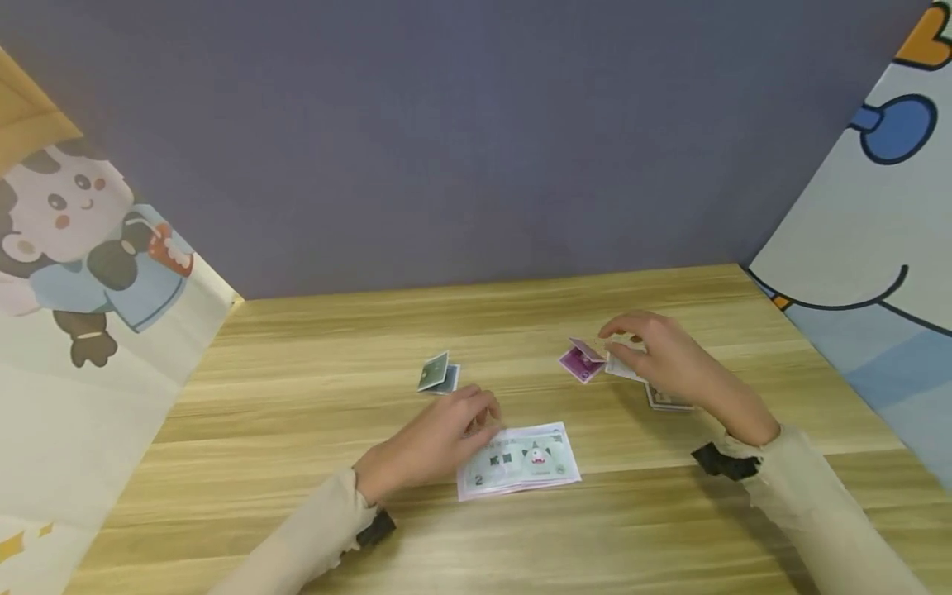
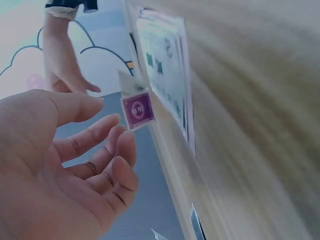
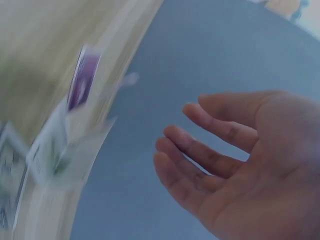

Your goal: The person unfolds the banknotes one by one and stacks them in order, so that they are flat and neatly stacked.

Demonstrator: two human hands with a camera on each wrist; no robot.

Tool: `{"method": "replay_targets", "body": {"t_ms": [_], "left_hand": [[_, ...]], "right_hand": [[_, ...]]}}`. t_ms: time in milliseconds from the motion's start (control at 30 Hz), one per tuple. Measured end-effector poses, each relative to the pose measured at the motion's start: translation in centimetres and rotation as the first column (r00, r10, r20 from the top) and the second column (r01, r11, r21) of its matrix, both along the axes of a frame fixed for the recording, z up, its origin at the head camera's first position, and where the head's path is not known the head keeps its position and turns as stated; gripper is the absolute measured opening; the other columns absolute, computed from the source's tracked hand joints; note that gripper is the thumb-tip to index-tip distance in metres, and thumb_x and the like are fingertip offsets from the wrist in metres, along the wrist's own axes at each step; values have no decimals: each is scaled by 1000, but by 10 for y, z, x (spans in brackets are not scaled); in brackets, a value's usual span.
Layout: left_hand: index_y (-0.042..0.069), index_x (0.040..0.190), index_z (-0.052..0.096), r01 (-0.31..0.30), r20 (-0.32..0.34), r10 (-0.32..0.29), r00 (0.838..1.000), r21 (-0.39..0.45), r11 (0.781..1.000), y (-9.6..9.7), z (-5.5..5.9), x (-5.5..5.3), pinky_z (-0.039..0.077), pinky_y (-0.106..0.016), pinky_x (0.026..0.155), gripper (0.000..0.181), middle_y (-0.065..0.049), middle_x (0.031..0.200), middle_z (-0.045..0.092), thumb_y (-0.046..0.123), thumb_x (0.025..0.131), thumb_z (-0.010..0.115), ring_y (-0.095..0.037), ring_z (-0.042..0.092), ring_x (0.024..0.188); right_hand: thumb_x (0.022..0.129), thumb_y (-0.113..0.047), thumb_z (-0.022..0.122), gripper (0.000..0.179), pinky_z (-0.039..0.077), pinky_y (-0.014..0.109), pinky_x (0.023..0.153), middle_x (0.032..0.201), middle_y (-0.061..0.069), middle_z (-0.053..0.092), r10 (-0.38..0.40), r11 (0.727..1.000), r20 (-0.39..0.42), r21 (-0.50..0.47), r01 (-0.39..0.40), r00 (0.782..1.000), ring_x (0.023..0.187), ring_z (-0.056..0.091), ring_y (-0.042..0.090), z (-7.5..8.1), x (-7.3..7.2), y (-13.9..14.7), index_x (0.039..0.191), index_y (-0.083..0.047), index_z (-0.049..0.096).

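Observation:
A stack of flat play banknotes (image 1: 531, 464) lies on the table, a pale green note with a 2 on top. My left hand (image 1: 439, 434) is at the stack's left end; in the left wrist view its fingers (image 2: 107, 155) are loosely bent with nothing between them. Beyond it stands a folded green and blue note (image 1: 439, 373). My right hand (image 1: 665, 355) hovers by a folded purple note (image 1: 580, 365) and a whitish folded note (image 1: 623, 368). Its relaxed fingers (image 3: 185, 150) hold nothing in the right wrist view. A brownish folded note (image 1: 665, 402) lies partly hidden below that hand.
The wood-grain table (image 1: 312, 355) ends at a plain grey-blue wall (image 1: 476, 149) behind. Cartoon-printed panels stand on the left (image 1: 111, 248) and right (image 1: 833, 248) sides.

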State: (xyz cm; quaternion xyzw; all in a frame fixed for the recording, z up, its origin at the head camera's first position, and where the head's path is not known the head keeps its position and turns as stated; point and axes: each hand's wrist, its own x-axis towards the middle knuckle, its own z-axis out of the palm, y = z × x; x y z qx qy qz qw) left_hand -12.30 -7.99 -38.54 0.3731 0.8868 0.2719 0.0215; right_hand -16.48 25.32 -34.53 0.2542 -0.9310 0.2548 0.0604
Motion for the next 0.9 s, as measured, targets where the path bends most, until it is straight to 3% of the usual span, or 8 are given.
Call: {"method": "replay_targets", "body": {"t_ms": [167,333,533,600,767,833,900], "left_hand": [[10,103,68,4,35,-6,999,62,998,6,1,-9,47,-21,61,9,8,80,56,15,96,66,-7,52,71],[11,104,68,4,61,-9,998,76,997,12,1,-13,49,-21,62,9,9,82,57,16,97,64,-7,53,72],[12,102,67,28,87,-35,996,82,996,29,0,-19,49,-19,65,7,9,84,59,17,97,64,-6,55,74],[12,102,67,44,83,-50,995,77,996,37,-1,-22,49,-17,66,8,9,85,60,18,97,64,-4,55,75],[11,105,66,87,56,-89,994,50,995,56,1,-26,48,-14,68,11,9,88,61,19,98,63,-2,56,78],[11,106,66,94,54,-96,994,41,995,63,2,-27,48,-13,69,12,8,89,62,19,98,63,-2,56,78],[11,108,66,102,57,-104,993,44,994,69,3,-28,48,-13,68,13,8,89,62,19,98,62,-1,56,77]], "right_hand": [[95,-1,62,23,52,57,86,118,26,65,-89,991,56,105,82,994,108,61,44,-10,-29,20,118,6,65],[92,0,65,31,49,59,89,119,28,63,-106,982,202,178,70,974,112,57,48,-25,-45,29,122,6,62],[83,-4,77,50,49,57,91,122,29,60,-85,982,326,185,24,942,113,55,47,-37,-45,33,128,7,58],[82,-5,79,52,51,53,87,117,28,61,-103,984,348,172,45,932,106,58,43,-37,-44,35,128,8,57],[84,-9,79,49,51,36,69,97,18,63,-114,992,454,95,79,884,84,58,25,-38,-42,37,122,10,55],[84,-11,79,43,48,33,66,90,13,60,-104,994,464,78,76,880,78,54,21,-39,-42,37,115,9,56],[84,-11,79,34,45,32,65,85,9,58,-93,995,437,73,68,895,76,51,19,-41,-41,35,106,6,59]]}}
